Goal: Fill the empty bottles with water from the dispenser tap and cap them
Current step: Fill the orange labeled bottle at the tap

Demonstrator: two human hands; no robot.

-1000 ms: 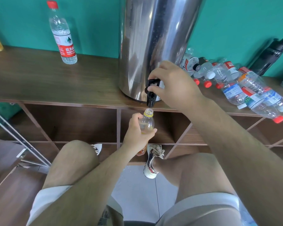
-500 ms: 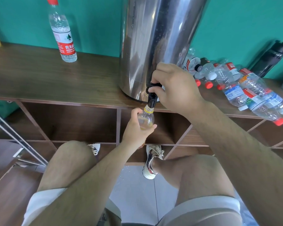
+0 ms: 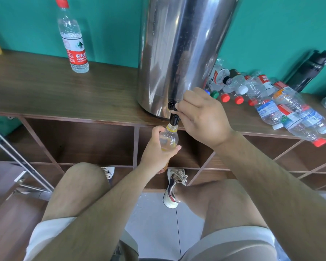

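A tall steel water dispenser (image 3: 179,53) stands on the wooden shelf top (image 3: 45,95). Its black tap (image 3: 174,113) juts over the front edge. My left hand (image 3: 156,151) grips a small clear bottle (image 3: 167,137) with a yellow neck ring, its open mouth right under the spout. My right hand (image 3: 203,117) pinches the tap's lever with curled fingers. A capped bottle with a red label (image 3: 72,38) stands upright at the back left. Several empty bottles (image 3: 275,108) lie in a heap to the right of the dispenser.
A black flask (image 3: 309,70) leans on the teal wall at far right. Open cubby shelves (image 3: 79,140) sit under the top. My knees and shoes are close in front of them, above a white tiled floor. A metal frame (image 3: 17,159) slants at left.
The small bottle has risen until its mouth meets the spout. My right hand stays on the tap lever.
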